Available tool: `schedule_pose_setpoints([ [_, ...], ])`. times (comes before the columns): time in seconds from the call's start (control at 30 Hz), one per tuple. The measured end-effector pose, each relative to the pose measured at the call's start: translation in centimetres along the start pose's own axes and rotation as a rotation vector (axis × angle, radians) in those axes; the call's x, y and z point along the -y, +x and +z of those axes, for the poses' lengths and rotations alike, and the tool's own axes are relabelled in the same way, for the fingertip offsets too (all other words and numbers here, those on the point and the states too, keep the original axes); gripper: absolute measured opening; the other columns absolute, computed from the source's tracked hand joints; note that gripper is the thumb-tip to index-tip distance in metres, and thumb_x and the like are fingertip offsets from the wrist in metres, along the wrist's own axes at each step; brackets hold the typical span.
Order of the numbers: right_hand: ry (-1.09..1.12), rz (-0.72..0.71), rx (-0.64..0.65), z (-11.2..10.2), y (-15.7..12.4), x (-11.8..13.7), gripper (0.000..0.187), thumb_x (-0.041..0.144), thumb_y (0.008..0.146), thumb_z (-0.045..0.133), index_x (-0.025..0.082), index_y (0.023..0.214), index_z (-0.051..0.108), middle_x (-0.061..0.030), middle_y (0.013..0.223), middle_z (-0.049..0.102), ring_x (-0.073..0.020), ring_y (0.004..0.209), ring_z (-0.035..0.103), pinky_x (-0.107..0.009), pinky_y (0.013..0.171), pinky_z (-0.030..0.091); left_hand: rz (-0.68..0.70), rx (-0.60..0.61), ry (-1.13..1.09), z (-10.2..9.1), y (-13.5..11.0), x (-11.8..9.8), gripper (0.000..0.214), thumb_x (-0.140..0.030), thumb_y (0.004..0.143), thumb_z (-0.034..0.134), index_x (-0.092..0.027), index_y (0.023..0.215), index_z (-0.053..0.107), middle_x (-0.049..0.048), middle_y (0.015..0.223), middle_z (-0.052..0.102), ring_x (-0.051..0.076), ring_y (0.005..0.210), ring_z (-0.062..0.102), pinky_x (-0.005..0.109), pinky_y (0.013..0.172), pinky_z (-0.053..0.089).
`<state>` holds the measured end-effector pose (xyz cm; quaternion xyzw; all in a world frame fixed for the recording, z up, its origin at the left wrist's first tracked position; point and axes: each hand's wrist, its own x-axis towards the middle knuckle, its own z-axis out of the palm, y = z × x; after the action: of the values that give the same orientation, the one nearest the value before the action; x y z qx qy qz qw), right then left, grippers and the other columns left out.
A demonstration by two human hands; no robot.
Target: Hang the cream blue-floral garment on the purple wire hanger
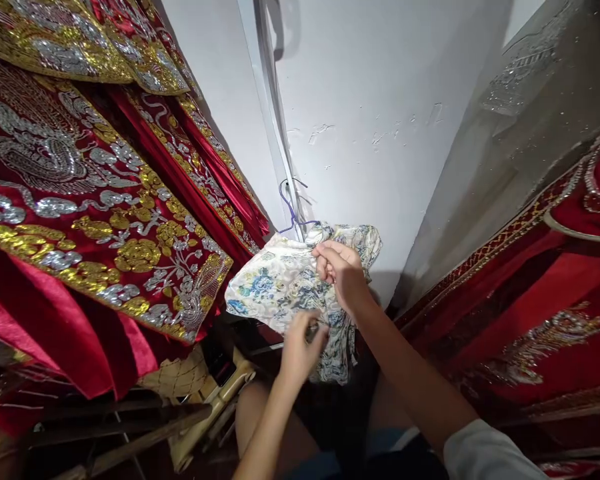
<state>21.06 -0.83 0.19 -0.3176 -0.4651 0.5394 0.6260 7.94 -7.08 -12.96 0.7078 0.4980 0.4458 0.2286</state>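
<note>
A pale floral garment [275, 283], cream with blue and yellow flowers, hangs bunched on a purple wire hanger [291, 210] against the white wall. My right hand [341, 270] grips the garment's upper edge near the hanger, fingers closed on the cloth. My left hand [300, 350] is lower down, its fingers pinched on the garment's bottom folds.
Red robes with gold and silver embroidery [95, 200] hang close on the left. More red embroidered cloth [540, 313] hangs on the right, partly under a clear plastic cover [525, 120]. A white wall corner [370, 113] is straight ahead. Wooden furniture pieces [200, 413] lie low on the left.
</note>
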Motion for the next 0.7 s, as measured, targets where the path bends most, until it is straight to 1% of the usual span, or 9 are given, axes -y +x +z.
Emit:
schedule_pose_setpoints([
  [0.07,-0.038,0.021,0.022,-0.2,-0.2,-0.1,0.024,0.040,0.085,0.062,0.019,0.075,0.062,0.0056,0.047,0.049,-0.0086,0.042,0.037,-0.022,0.042,0.027,0.105,-0.189,-0.048,-2.3,2.9,-2.5,0.035,-0.028,0.094,0.058,-0.022,0.129,0.058,0.0085,0.107,0.065,0.021,0.097,0.062,0.033,0.087,0.048],
  [0.13,-0.087,0.028,0.058,-0.3,-0.1,-0.1,0.025,0.042,0.086,0.062,0.019,0.076,0.062,0.0056,0.047,0.050,-0.0089,0.042,0.037,-0.023,0.042,0.028,0.231,-0.307,-0.034,-4.4,5.8,-4.9,0.043,-0.028,0.098,0.054,-0.023,0.141,0.050,0.0085,0.109,0.065,0.020,0.099,0.062,0.034,0.090,0.048],
  [0.2,-0.151,-0.001,0.109,-0.4,0.1,-0.2,0.027,0.045,0.086,0.062,0.019,0.077,0.062,0.0056,0.047,0.051,-0.0093,0.042,0.039,-0.023,0.044,0.029,0.314,-0.307,0.061,-5.8,8.3,-6.7,0.036,-0.028,0.100,0.051,-0.023,0.135,0.057,0.0082,0.109,0.063,0.020,0.101,0.061,0.035,0.091,0.047],
  [0.27,-0.195,-0.059,0.149,-0.5,0.4,-0.2,0.029,0.046,0.086,0.063,0.019,0.076,0.062,0.0056,0.048,0.051,-0.0099,0.044,0.042,-0.024,0.046,0.031,0.366,-0.277,0.157,-6.4,10.0,-7.6,0.025,-0.028,0.100,0.051,-0.021,0.118,0.066,0.0074,0.104,0.062,0.020,0.099,0.060,0.035,0.090,0.047],
  [0.33,-0.206,-0.102,0.166,-0.8,0.7,-0.3,0.028,0.045,0.086,0.062,0.019,0.075,0.061,0.0056,0.049,0.050,-0.0105,0.047,0.044,-0.024,0.048,0.033,0.395,-0.238,0.231,-6.4,11.0,-7.7,0.018,-0.026,0.098,0.053,-0.019,0.105,0.068,0.0066,0.098,0.062,0.020,0.096,0.059,0.034,0.088,0.046],
  [0.47,-0.321,-0.060,0.154,-1.8,1.1,-1.5,0.024,0.039,0.088,0.058,0.021,0.072,0.057,0.0059,0.051,0.047,-0.0106,0.046,0.039,-0.024,0.047,0.027,0.446,-0.217,0.325,-6.3,11.1,-7.5,0.011,-0.024,0.097,0.055,-0.018,0.098,0.064,0.0061,0.095,0.065,0.020,0.092,0.060,0.034,0.085,0.045],
  [0.53,-0.448,-0.058,0.136,-2.4,1.0,-2.7,0.026,0.034,0.087,0.057,0.022,0.065,0.050,0.0063,0.051,0.042,-0.0107,0.046,0.035,-0.026,0.047,0.025,0.465,-0.314,0.330,-7.1,10.8,-7.6,0.010,-0.023,0.096,0.055,-0.018,0.095,0.064,0.0058,0.094,0.066,0.020,0.092,0.060,0.034,0.086,0.045],
  [0.6,-0.540,-0.075,0.142,-3.1,0.7,-4.1,0.034,0.028,0.085,0.057,0.023,0.056,0.039,0.0066,0.051,0.035,-0.0107,0.047,0.031,-0.027,0.050,0.026,0.433,-0.482,0.310,-8.5,10.7,-7.2,0.011,-0.025,0.096,0.057,-0.018,0.093,0.064,0.0054,0.094,0.066,0.019,0.094,0.060,0.034,0.088,0.044],
  [0.7,-0.473,-0.006,0.234,-4.2,-0.3,-5.6,0.033,0.027,0.082,0.057,0.023,0.055,0.040,0.0067,0.049,0.037,-0.0111,0.048,0.035,-0.027,0.053,0.030,0.259,-0.725,0.125,-11.0,10.9,-4.9,0.012,-0.028,0.092,0.060,-0.017,0.095,0.064,0.0038,0.095,0.065,0.017,0.090,0.060,0.030,0.085,0.046],
])
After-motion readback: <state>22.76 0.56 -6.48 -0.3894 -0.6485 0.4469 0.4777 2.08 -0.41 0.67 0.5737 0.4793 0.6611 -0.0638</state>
